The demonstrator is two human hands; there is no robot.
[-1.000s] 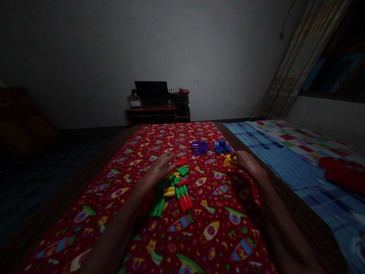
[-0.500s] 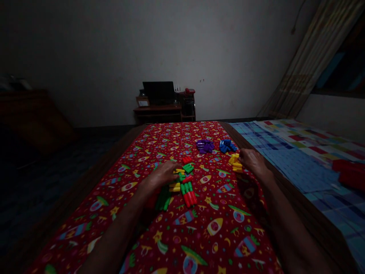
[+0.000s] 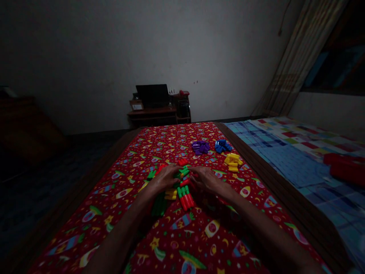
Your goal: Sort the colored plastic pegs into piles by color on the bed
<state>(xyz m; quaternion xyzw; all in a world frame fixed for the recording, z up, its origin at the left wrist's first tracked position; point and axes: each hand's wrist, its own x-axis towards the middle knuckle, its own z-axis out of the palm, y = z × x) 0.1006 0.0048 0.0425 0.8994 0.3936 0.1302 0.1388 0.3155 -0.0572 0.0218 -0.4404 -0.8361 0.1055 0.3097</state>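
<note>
Over a cluster of plastic toy pieces, my left hand (image 3: pixel 167 177) curls its fingers from the left, with a speck of yellow by the fingertips. What it grips is too dim to tell. My right hand (image 3: pixel 205 179) reaches in from the other side, fingers bent and apart, close to a green piece (image 3: pixel 184 170) and a red piece (image 3: pixel 185 182). Below the hands lie joined green-and-red pieces (image 3: pixel 186 198) and yellow pieces (image 3: pixel 170 194). Another red piece (image 3: pixel 183 162) sits just beyond the fingertips. Dark green pieces (image 3: pixel 159 207) are partly hidden by my left forearm.
Piles of purple pieces (image 3: pixel 200 147), blue pieces (image 3: pixel 222 146) and yellow pieces (image 3: pixel 233 162) lie farther off to the right on the red patterned cloth (image 3: pixel 212 249). A bed with a checked cover (image 3: pixel 285 152) is at the right. A desk with a monitor (image 3: pixel 153 96) stands by the wall.
My right hand has left the yellow pile and moved left to the cluster, facing my left hand. My left hand stays over the cluster. The camera view has turned slightly.
</note>
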